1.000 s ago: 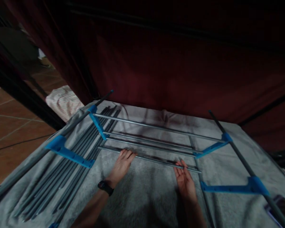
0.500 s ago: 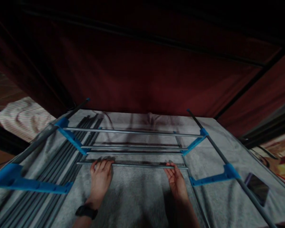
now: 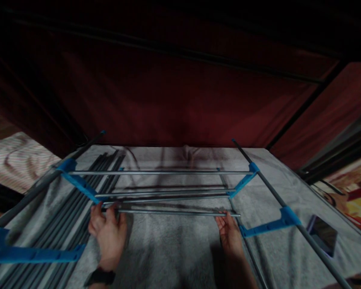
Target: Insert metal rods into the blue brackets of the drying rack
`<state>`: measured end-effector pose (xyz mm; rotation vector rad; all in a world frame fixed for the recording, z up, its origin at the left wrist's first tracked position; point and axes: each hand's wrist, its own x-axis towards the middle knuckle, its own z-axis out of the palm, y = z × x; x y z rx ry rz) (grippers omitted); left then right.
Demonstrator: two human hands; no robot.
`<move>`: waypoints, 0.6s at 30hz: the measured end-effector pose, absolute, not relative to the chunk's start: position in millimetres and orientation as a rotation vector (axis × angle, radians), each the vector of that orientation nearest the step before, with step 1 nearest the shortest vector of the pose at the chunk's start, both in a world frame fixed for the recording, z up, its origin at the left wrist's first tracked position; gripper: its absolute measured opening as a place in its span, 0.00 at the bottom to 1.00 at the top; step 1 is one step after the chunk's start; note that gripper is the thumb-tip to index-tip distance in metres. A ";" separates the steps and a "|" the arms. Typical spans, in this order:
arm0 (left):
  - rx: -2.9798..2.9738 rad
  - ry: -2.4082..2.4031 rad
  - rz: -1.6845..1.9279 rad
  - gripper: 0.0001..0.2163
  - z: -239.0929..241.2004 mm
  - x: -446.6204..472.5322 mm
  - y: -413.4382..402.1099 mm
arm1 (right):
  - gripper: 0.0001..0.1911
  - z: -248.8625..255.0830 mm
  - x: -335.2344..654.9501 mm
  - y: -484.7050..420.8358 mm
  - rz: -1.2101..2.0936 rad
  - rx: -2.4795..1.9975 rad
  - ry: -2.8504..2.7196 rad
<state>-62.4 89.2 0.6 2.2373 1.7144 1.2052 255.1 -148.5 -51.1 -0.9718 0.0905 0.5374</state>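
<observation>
Head view, clock centred on its middle: nearest, at seven o'clock, dark watch [image 3: 100, 277] below the left hand [image 3: 108, 230], fingers partly curled at the left end of a loose rod [image 3: 171, 212]; cannot tell whether gripping or only touching. At five o'clock, right hand [image 3: 228, 234], loosely closed, fingertips holding the same rod close to its other end; almost level across six o'clock, just above or on the grey blanket [image 3: 174, 249], cannot tell which. At eight o'clock, blue near-left bracket [image 3: 39, 254] over a bundle of rods [image 3: 61, 222]; at four o'clock, blue near-right bracket [image 3: 267, 228] on the right pole [image 3: 273, 190], with a phone [image 3: 322, 236] farther out on the blanket. Just beyond the loose rod, a slightly slanted crossbar [image 3: 168, 198], right end at the tip of the far-right bracket [image 3: 243, 183] towards four o'clock, left end by the left hand; past that, two more bars [image 3: 159, 172] reaching across to the far-left bracket [image 3: 81, 184], past eight o'clock. Farthest, striped cloth [image 3: 21, 162] at nine, patterned cloth [image 3: 357, 202] past three, dark red curtain [image 3: 180, 104] at twelve.
</observation>
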 end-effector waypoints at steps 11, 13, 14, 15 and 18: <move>1.763 1.644 1.279 0.17 9.6 -70.3 110.5 | 0.15 -57.1 258.8 -147.7 0.533 -0.961 0.093; 1.632 1.666 1.290 0.17 7.2 -70.8 112.5 | 0.15 -57.1 259.0 -147.0 0.539 -0.957 0.104; 1.557 1.679 1.292 0.17 6.2 -70.8 113.0 | 0.15 -57.2 259.1 -146.8 0.543 -0.953 0.106; 1.487 1.692 1.300 0.17 5.5 -70.8 113.1 | 0.15 -57.3 259.2 -146.7 0.546 -0.951 0.107; 1.372 1.701 1.325 0.17 4.9 -70.6 111.2 | 0.16 -58.5 259.8 -146.6 0.546 -0.956 0.095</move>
